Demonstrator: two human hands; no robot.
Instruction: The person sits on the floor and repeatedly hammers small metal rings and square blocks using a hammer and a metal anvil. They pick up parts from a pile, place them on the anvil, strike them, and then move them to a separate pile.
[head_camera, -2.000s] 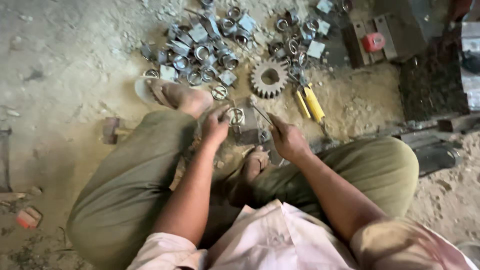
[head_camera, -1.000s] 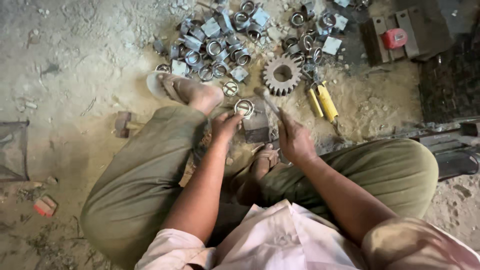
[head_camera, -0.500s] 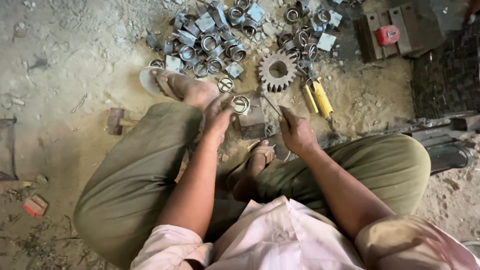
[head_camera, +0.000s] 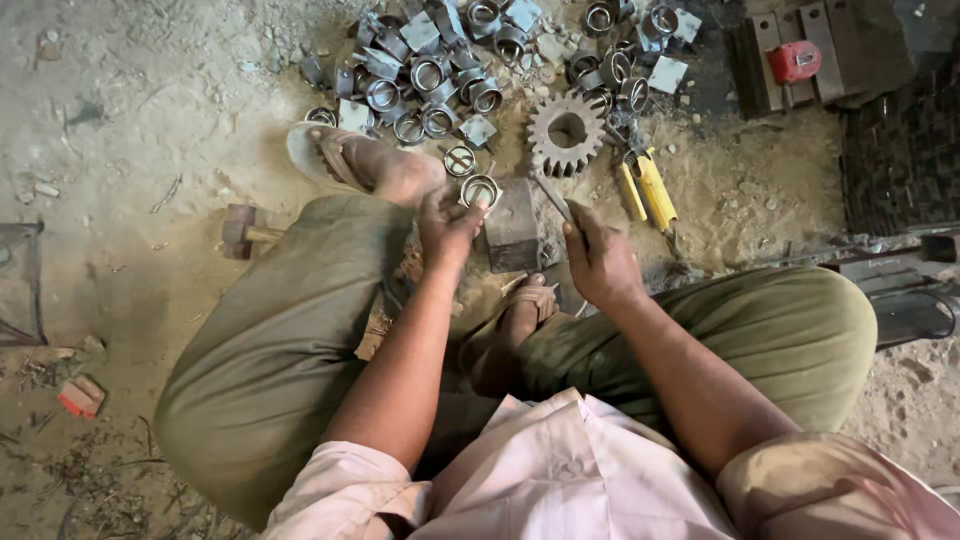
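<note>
Steel ring (head_camera: 480, 190) – small, round, w/ a cross-bar inside – is pinched at the fingertips of the left hand (head_camera: 448, 222), held just over the near-left corner of a dark metal block (head_camera: 513, 238) on the dirt floor. Right hand (head_camera: 598, 258) is clenched round a thin metal rod tool (head_camera: 553, 198) whose tip angles up-left, ending above the block and short of the ring.

Vs. the pics from a sec or two back: the ring sat lower, close in by the knee; now it is lifted fwd to the block's edge, and the rod tip has swung closer to it. Judging from that, the piece looks to be getting lined up on the block for working w/ the rod – not struck or pressed yet.

Around: a second ring (head_camera: 459, 160) lies on the floor just beyond the held one, beside the sandalled foot (head_camera: 370, 165). A pile of rings and square plates (head_camera: 430, 60) lies further out, a toothed gear (head_camera: 567, 132) right of it, yellow-handled pliers (head_camera: 648, 190) near the right hand. A small hammer (head_camera: 243, 232) lies left of the knee, well apart.
</note>
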